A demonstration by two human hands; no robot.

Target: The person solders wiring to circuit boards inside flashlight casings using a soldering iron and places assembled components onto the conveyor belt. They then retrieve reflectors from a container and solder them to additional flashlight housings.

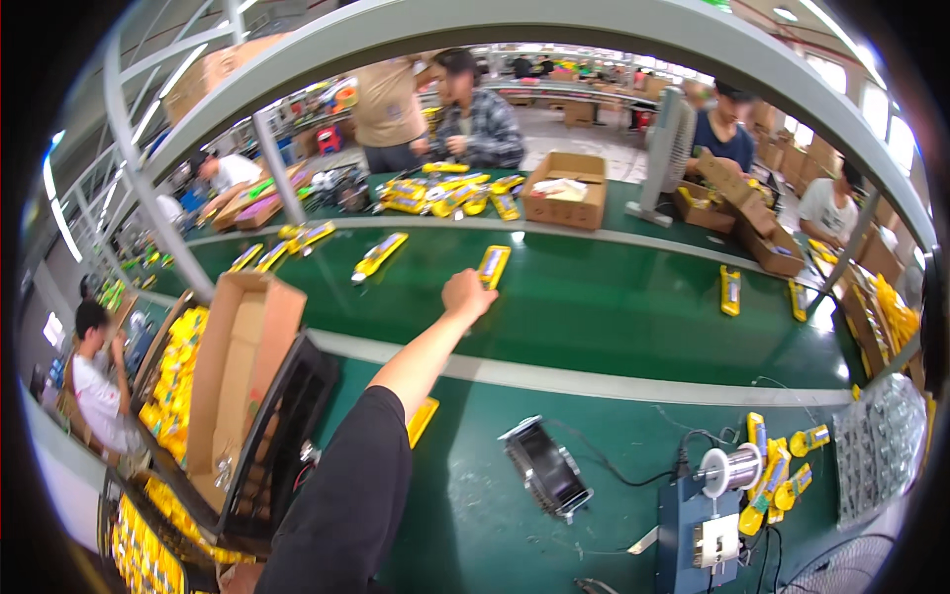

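My left arm, in a black sleeve, stretches forward over a green conveyor belt [614,287]. At its end, my left hand [467,295] is closed at the near end of a slim yellow package [494,265] with a blue-and-white label. The fingertips are partly hidden by the hand. My right hand does not show. Under the forearm, partly covered, another yellow piece [423,421] lies on the green worktable [465,495]. More yellow packages [379,255] rest on the belt to the left, and one yellow package [730,290] lies farther right.
A black square-framed device [546,467], a blue-grey machine with a wire spool [732,468] and yellow packages [777,475] occupy the worktable. Clear plastic trays [879,445] stand right; a cardboard box [242,361] and black crate [287,436] left. Metal posts frame the belt; people work beyond.
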